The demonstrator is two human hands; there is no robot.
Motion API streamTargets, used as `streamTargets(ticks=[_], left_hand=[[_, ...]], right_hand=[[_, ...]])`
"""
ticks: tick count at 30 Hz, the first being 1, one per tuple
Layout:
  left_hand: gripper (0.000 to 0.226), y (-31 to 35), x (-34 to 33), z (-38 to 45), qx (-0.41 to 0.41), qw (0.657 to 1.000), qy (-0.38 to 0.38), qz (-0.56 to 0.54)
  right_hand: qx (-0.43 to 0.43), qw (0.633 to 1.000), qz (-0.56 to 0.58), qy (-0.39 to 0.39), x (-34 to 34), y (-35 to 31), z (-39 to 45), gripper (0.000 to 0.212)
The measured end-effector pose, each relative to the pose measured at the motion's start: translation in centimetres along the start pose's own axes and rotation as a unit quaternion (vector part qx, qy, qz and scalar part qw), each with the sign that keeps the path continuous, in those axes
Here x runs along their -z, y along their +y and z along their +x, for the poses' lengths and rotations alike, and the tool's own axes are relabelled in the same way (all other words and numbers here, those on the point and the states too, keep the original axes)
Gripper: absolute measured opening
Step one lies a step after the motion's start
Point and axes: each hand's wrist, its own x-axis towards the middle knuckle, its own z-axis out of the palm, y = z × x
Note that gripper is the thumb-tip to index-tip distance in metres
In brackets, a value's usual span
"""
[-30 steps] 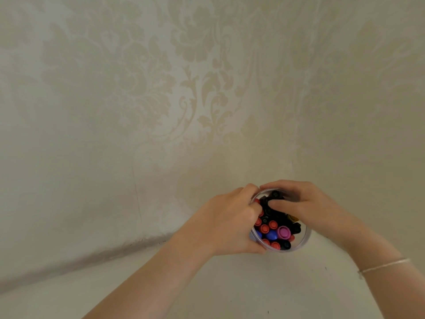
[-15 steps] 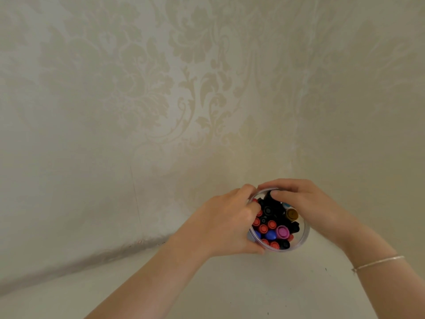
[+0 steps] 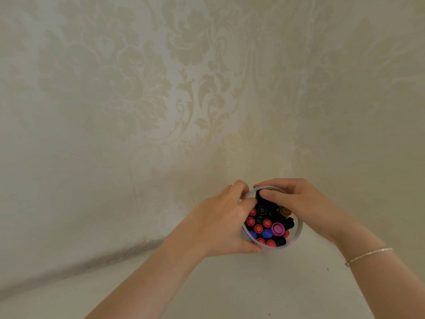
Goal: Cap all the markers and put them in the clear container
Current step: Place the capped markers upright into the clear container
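The left hand (image 3: 220, 224) curls round the clear container (image 3: 296, 238) on the tabletop (image 3: 230, 291) — thumb underneath, fingers at the rim. The right hand (image 3: 301, 201) grips the far rim, thumb pressing the capped markers (image 3: 268, 224) standing inside.

A home, judging by damask wallpaper (image 3: 184, 88).

The right hand (image 3: 299, 203) now pinches a black marker (image 3: 262, 195) at the far rim (fingers curled tighter).
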Motion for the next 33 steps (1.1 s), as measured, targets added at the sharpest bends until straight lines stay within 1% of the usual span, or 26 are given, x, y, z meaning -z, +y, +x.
streamTargets(ticks=[2, 4, 7, 10, 12, 16, 19, 23, 28, 31, 33], left_hand=[[0.07, -0.1, 0.0, 0.0, 0.011, 1.0, -0.002, -0.011], [0.068, -0.1, 0.0, 0.0, 0.016, 1.0, -0.006, -0.012], [0.07, 0.1, 0.0, 0.2, 0.014, 1.0, -0.012, -0.002], [0.073, 0.2, 0.0, 0.4, 0.014, 1.0, -0.004, 0.007], [0.079, 0.2, 0.0, 0.3, 0.009, 1.0, 0.004, 0.008], [0.092, 0.0, 0.0, 0.0, -0.005, 1.0, 0.015, -0.006], [0.098, -0.1, 0.0, 0.0, -0.01, 1.0, 0.013, 0.003], [0.093, 0.0, 0.1, 0.1, -0.006, 1.0, 0.014, 0.001], [0.092, 0.1, 0.0, 0.0, -0.006, 1.0, 0.003, 0.006], [0.081, 0.0, 0.0, 0.2, 0.009, 1.0, -0.009, 0.0], [0.079, 0.0, 0.0, 0.2, 0.014, 1.0, -0.016, -0.002]], right_hand=[[-0.017, 0.997, 0.063, -0.036, 0.0, 0.6, -0.1, 0.023], [-0.027, 0.993, 0.096, -0.056, 0.3, 1.0, -0.1, 0.029], [-0.025, 0.996, 0.066, -0.054, 0.5, 1.2, 0.1, 0.039], [-0.019, 0.999, 0.018, -0.023, 0.3, 1.1, 0.3, 0.038], [-0.008, 1.0, 0.001, -0.023, 0.1, 1.0, 0.3, 0.038], [0.017, 1.0, -0.015, -0.019, -0.1, 1.0, 0.2, 0.039], [0.023, 1.0, -0.021, 0.003, -0.6, 1.0, 0.2, 0.041], [0.036, 0.998, -0.042, 0.035, -0.9, 1.2, 0.1, 0.042], [0.055, 0.998, -0.012, 0.029, -0.9, 1.3, 0.0, 0.026], [0.037, 0.999, -0.003, 0.01, -0.7, 1.5, 0.2, 0.032], [0.029, 1.0, 0.01, -0.001, -0.5, 1.6, 0.2, 0.035]])
